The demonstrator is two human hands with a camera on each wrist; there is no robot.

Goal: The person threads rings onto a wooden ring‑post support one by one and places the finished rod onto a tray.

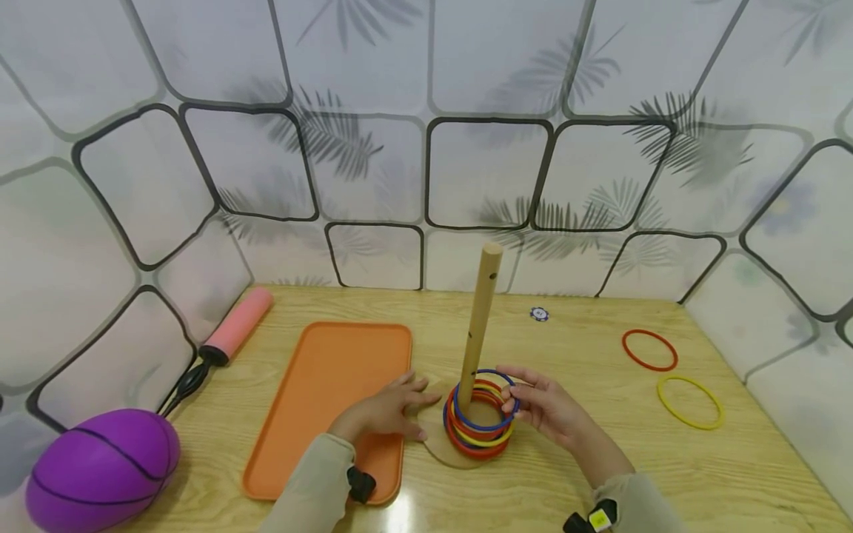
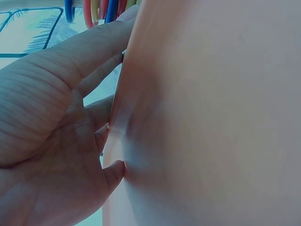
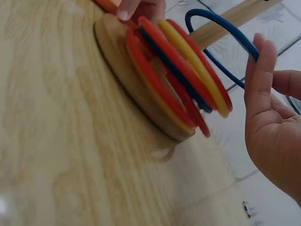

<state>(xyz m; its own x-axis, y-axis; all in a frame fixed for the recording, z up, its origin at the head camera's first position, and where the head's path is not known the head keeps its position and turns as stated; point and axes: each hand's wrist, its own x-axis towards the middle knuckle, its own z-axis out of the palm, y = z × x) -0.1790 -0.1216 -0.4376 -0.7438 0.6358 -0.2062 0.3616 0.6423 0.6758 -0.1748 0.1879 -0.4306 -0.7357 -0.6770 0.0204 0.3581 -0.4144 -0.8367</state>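
A wooden post [image 1: 481,318] rises from a round wooden base [image 1: 436,440] on the table. Several red, yellow and blue rings [image 3: 178,54] lie stacked around the foot of the post. My right hand [image 1: 549,411] pinches a blue ring [image 3: 233,30] between thumb and fingers; that ring encircles the post, tilted just above the stack. My left hand [image 1: 386,411] reaches across the right edge of the orange tray [image 1: 346,363], fingers spread and fingertips at the base's left rim. In the left wrist view, the tray hides some of its fingertips.
On the right lie a red ring [image 1: 649,350] and a yellow ring [image 1: 689,402]. A poker chip [image 1: 539,314] is near the back wall. To the left are a pink hand pump [image 1: 238,326] and a purple ball [image 1: 103,470]. Patterned walls [image 1: 493,174] enclose the table.
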